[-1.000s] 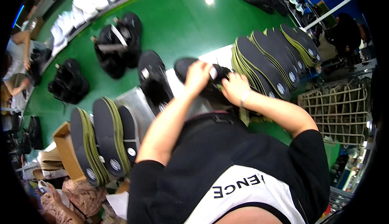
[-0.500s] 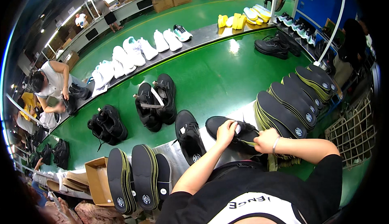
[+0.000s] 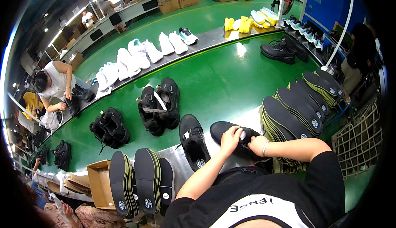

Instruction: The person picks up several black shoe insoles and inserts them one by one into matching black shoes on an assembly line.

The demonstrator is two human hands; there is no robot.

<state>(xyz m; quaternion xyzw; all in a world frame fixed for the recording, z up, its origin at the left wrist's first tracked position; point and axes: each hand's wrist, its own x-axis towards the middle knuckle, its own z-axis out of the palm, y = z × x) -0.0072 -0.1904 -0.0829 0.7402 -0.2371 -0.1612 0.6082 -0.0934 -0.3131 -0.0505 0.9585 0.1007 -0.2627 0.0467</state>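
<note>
A black sneaker (image 3: 219,129) lies in front of me on the metal edge of the bench, toe pointing away to the left. My left hand (image 3: 231,139) is closed on its tongue, where a small white label shows. At the shoe's opening is my right hand (image 3: 258,146), fingers bent and pressed together, the tips hidden inside. What those fingers hold cannot be made out. Just left of it stands the other black sneaker (image 3: 191,135), with a round mark showing on the insole inside. Stacks of black insoles (image 3: 277,118) with yellow-green edges are close to my right hand.
More insole stacks (image 3: 147,180) stand at the near left beside a cardboard box (image 3: 99,182). Pairs of black shoes (image 3: 159,106) sit on the green bench. White shoes (image 3: 138,52) and yellow soles (image 3: 243,23) line the far ledge. A co-worker (image 3: 55,81) handles a dark shoe at left.
My right hand has shifted left to the shoe's opening. The yellow-green edged insole that it held there has gone out of sight. My left hand stays on the tongue.
</note>
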